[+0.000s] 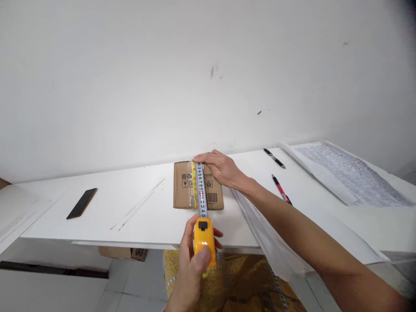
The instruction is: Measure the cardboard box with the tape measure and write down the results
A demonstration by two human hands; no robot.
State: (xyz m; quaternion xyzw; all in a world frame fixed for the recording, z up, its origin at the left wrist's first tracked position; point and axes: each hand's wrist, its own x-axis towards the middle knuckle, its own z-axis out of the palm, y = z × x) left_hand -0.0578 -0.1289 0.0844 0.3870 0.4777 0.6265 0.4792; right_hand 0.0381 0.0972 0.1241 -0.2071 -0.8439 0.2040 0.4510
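Plainly within left-hand fingers [189, 229], yellow tape measure [204, 238], blade [201, 194] across cardboard box [182, 196]

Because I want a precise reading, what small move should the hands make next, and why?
Perhaps the left hand should lower the tape measure, pressing its blade to the near edge of the cardboard box: the right hand rests at the far end, and the blade runs past that edge.
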